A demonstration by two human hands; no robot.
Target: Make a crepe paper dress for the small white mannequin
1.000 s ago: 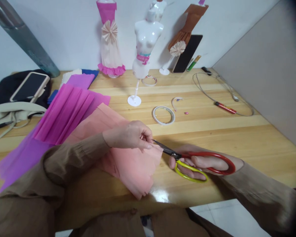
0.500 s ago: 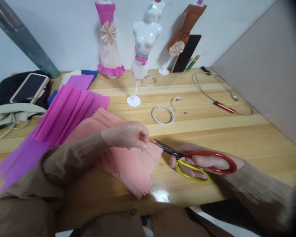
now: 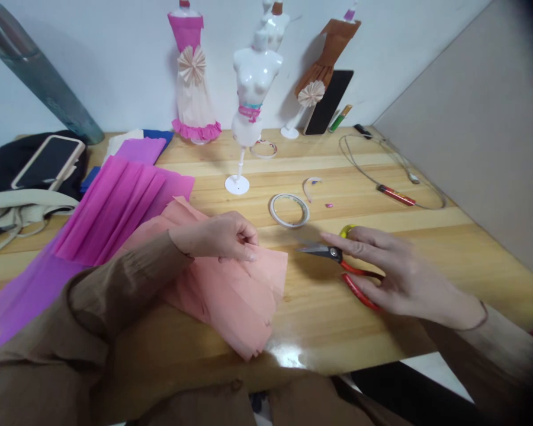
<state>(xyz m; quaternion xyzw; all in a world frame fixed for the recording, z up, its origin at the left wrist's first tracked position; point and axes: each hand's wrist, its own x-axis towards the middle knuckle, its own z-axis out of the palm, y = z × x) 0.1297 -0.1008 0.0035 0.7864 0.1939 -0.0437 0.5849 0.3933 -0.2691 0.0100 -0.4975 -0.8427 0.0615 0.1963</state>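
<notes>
My left hand [image 3: 217, 236] rests on a stack of salmon-pink crepe paper [image 3: 244, 296] near the table's front edge, its fingers curled and pinching the paper's upper layer. To the right, red and yellow handled scissors [image 3: 333, 253] lie on the wooden table [image 3: 448, 236] with the blades closed and pointing left toward the paper. My right hand [image 3: 395, 275] lies palm down over the scissor handles with its fingers stretched out and apart, not wrapped round them.
Magenta pleated paper [image 3: 115, 207] lies to the left of the pink stack. A tape ring [image 3: 288, 210] and a white mannequin torso on a stand [image 3: 251, 89] are behind the hands. Dressed mannequins [image 3: 193, 89] line the wall. A phone [image 3: 48, 163] sits on bags at left, a cable [image 3: 395, 192] at right.
My right hand drew the scissors away from the paper's edge, laid them on the table and spread its fingers. My left hand stayed on the pink paper.
</notes>
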